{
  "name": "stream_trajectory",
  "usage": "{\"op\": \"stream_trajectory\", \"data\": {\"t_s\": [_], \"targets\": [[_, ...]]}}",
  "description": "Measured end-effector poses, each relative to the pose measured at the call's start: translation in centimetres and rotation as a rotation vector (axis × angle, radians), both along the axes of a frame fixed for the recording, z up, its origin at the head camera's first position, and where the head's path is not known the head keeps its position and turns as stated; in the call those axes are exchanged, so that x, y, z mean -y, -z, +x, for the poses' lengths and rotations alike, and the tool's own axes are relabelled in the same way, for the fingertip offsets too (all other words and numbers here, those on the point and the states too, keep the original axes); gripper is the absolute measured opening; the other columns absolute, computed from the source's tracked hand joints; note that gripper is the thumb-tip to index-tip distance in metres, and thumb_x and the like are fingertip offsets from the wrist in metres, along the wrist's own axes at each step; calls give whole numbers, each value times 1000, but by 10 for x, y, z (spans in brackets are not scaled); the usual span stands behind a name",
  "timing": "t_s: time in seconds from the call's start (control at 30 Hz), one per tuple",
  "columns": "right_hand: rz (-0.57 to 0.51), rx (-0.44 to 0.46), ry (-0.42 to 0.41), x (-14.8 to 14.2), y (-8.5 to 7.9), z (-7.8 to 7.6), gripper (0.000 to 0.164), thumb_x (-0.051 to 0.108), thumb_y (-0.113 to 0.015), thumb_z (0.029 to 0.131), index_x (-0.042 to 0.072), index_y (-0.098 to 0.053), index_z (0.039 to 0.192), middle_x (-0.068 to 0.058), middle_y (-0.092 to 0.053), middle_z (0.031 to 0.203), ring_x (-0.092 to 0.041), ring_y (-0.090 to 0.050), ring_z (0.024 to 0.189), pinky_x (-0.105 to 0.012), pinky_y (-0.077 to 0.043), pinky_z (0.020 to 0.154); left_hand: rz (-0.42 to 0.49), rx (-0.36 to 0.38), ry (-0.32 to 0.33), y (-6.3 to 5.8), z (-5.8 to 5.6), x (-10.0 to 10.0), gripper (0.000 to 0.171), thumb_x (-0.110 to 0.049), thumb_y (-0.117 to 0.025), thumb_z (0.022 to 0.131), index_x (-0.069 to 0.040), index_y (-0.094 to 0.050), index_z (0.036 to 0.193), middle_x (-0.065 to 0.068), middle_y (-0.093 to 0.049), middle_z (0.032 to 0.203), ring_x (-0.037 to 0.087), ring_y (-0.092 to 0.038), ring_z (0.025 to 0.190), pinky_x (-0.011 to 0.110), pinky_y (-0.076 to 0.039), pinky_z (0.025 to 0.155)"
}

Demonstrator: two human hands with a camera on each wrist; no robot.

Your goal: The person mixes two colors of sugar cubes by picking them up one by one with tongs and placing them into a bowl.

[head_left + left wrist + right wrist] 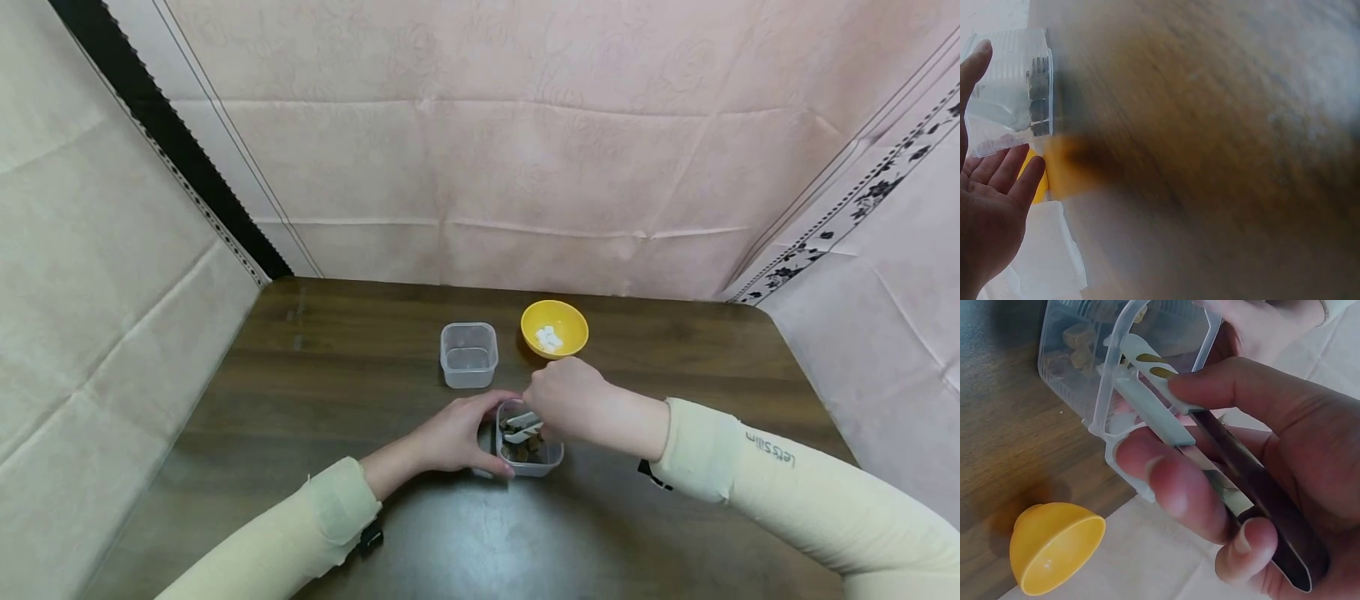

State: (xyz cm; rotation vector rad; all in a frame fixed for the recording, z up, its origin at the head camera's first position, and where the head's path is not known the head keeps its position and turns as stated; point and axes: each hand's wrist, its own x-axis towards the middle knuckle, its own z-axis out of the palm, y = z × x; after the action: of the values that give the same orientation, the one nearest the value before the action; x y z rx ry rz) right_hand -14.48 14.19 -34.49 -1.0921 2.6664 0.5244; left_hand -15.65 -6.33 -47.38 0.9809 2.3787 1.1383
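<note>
Spanning a see-through plastic container (536, 470), my left hand (450, 437) holds its sides, thumb toward me and fingers on the far side. Brown cube-shaped pieces (1079, 347) lie inside it. My right hand (566, 398) grips a pair of tongs (1260, 481) with metal arms and pale green tips. Those tips (1154, 412) reach past the rim into the container, slightly apart. Whether they touch a brown piece cannot be made out. In the left wrist view the thumb and fingers of my left hand (991, 225) stand on either side of the container (1007, 62).
A second see-through container (469, 379) stands behind my left hand. To its right is a yellow bowl (555, 312) with several small white pieces (548, 338) in it. Everything stands on a dark wooden table (360, 358), with pale cloth (525, 192) hanging behind its far edge.
</note>
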Motion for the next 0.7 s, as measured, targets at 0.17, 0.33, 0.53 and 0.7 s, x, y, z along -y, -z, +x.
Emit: {"op": "stream_trajectory", "data": {"t_s": [0.17,0.33,0.53,0.7], "targets": [[8,15,1,-3,-1,-1,29,38,-91,85,12,-81,91,1,-69,69,-14,-53,55,-26,-58,58,-8,13,-3,0,-1,0,94,-38,-99,78,-24,-49,156,-7,-64,143,10,-61,126,39,-50,114],[1,47,2,-2,0,-2,31,39,-92,85,11,-82,93,0,-69,69,-14,-54,56,-27,-59,59,9,1,5,-1,-1,0,93,-38,-99,77,-22,-50,155,-4,-65,144,14,-63,127,40,-51,113],[2,69,15,1,1,-4,29,38,-90,86,11,-82,94,1,-67,66,-14,-53,55,-26,-58,58,18,0,9,-2,0,0,94,-38,-99,77,-20,-50,155,-2,-66,143,17,-64,127,41,-52,112],[-2,83,12,4,5,-7,27,35,-90,87,12,-82,98,1,-66,66,-13,-52,54,-23,-55,56,-8,12,-3,-1,0,1,96,-42,-98,78,-19,-48,157,0,-62,149,17,-63,130,41,-52,113]]}}
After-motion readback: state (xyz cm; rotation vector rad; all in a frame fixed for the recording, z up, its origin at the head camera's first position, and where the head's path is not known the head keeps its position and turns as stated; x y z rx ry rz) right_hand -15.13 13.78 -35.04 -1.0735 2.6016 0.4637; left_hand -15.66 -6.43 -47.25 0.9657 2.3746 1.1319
